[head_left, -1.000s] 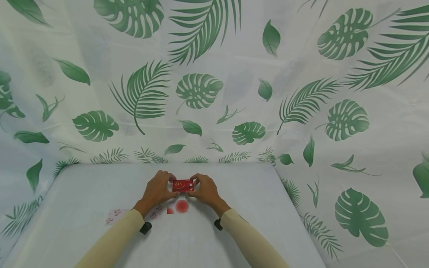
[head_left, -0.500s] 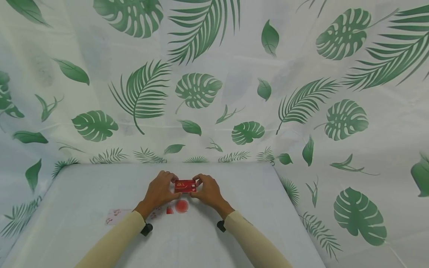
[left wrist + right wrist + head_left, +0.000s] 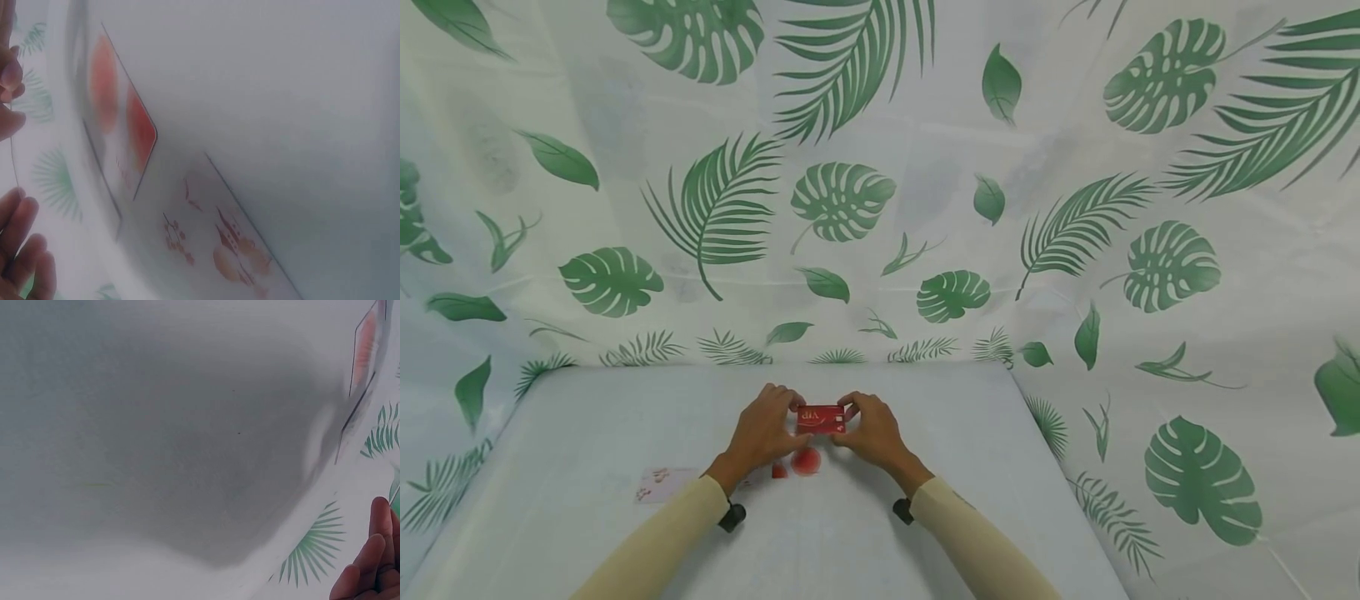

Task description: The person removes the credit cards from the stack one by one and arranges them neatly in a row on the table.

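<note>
Both hands hold a red card (image 3: 821, 419) lettered VIP, which appears upside down in the head view. My left hand (image 3: 766, 423) grips its left end between fingers and thumb, and my right hand (image 3: 871, 427) pinches the right end. In the left wrist view the card is seen nearly edge-on, only a thin line between the fingertips. Just nearer than the hands, a pale card with a red disc (image 3: 104, 84) lies flat on the table. A pale card with reddish plant prints (image 3: 662, 485) lies to the left, partly hidden by the left forearm.
A white-covered table (image 3: 820, 542) reaches back to a hanging white sheet (image 3: 880, 108) printed with green leaves. Another card's dark edge (image 3: 103, 172) shows beside the disc card. Dark wrist devices (image 3: 732, 517) sit under both sleeves.
Both hands and the red card have shifted slightly right, and a little nearer. The left hand now covers more of the disc card and the plant-print card. The grip looks the same.
</note>
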`<state>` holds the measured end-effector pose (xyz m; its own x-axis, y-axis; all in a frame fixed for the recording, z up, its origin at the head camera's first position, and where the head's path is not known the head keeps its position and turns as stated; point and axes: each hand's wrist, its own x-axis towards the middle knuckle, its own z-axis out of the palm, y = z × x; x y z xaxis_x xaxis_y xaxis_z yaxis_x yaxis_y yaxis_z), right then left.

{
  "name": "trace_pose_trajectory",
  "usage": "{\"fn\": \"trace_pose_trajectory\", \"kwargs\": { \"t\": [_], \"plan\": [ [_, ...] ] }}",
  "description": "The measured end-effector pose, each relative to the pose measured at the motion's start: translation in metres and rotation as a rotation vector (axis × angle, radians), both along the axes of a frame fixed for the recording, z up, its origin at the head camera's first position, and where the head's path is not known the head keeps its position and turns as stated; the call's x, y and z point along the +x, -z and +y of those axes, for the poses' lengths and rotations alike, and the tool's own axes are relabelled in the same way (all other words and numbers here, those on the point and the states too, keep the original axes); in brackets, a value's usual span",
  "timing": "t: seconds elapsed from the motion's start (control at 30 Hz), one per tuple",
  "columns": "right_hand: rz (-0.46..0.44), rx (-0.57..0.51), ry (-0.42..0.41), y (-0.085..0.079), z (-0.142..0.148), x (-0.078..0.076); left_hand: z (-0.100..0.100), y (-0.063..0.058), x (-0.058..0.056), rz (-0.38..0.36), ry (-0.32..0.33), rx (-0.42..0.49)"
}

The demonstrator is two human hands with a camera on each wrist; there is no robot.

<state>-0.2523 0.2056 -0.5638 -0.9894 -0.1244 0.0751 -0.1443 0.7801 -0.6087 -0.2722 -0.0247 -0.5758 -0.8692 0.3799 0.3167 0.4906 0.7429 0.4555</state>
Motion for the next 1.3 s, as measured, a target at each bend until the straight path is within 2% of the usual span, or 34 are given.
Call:
{"fn": "trace_pose_trajectory", "kwargs": {
  "t": [0.3,0.53,0.9,1.3],
  "plan": [
    [0.022,0.01,0.006,0.002,0.006,0.005,0.006,-0.002,0.006,0.019,0.001,0.004],
    [0.015,0.001,0.008,0.003,0.012,0.011,0.012,0.001,0.009,0.0,-0.004,0.0],
    [0.014,0.033,0.019,0.006,0.023,0.018,0.02,0.005,0.016,0.062,0.022,-0.005],
    [0.01,0.042,0.025,0.011,0.035,0.026,0.031,0.01,0.021,0.054,0.036,-0.008]
  ]
}}
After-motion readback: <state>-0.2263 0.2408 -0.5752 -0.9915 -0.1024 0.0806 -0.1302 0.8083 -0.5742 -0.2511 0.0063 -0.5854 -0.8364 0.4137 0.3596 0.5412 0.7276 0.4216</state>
